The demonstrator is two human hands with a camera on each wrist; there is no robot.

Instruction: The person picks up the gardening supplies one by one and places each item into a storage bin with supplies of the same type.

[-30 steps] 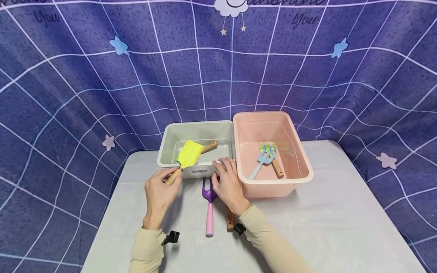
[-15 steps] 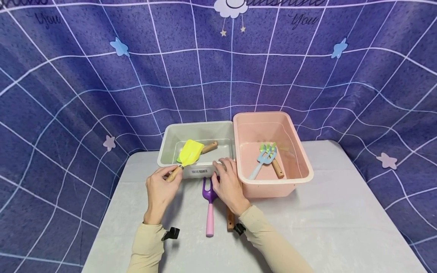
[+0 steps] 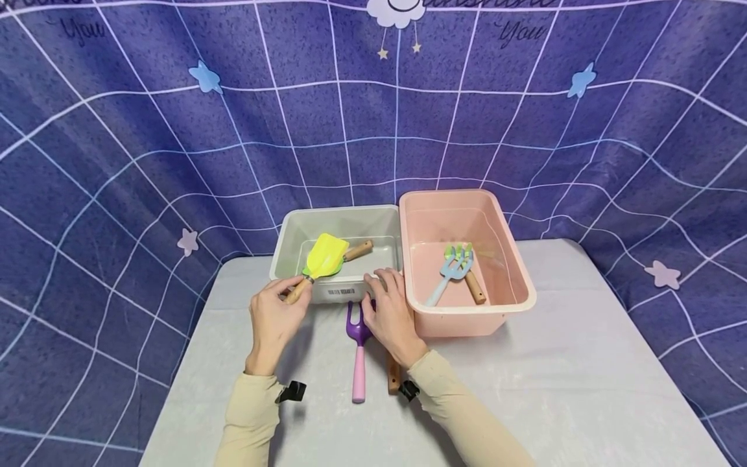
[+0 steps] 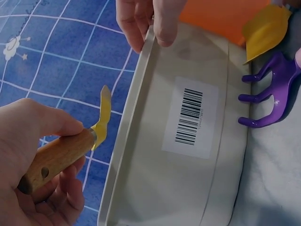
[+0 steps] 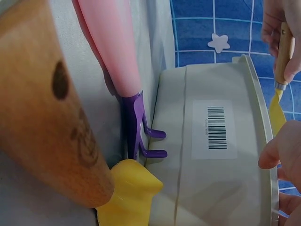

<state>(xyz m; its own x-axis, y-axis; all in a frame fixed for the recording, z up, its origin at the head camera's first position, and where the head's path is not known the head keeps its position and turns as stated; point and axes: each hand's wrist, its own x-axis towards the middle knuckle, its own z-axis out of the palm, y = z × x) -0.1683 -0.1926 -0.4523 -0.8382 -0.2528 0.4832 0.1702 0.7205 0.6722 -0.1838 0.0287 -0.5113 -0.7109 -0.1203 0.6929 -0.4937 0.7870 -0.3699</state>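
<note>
My left hand [image 3: 277, 319] holds a small yellow toy shovel [image 3: 327, 254] by its wooden handle [image 4: 61, 157]. The shovel's blade reaches over the front rim into the grey bin [image 3: 338, 216]. With thumb outside and fingers over the edge, my right hand [image 3: 392, 318] grips that bin's front rim near its right corner. Inside the bin lies a green-headed tool with a wooden handle [image 3: 358, 250], its head mostly covered by the yellow blade in the head view. A purple fork with a pink handle [image 3: 358, 373] lies on the table before the bin.
Under my right forearm lies another wooden-handled tool [image 3: 394, 376] with a yellow head [image 5: 131, 188]. The pink bin [image 3: 518, 275] stands against the grey one's right side, holding a light blue fork [image 3: 452, 269] and a green rake with a wooden handle [image 3: 475, 288]. A blue gridded cloth hangs behind.
My left hand and the yellow shovel have moved slightly forward, the blade going farther over the grey bin. The right hand stays on the rim.
</note>
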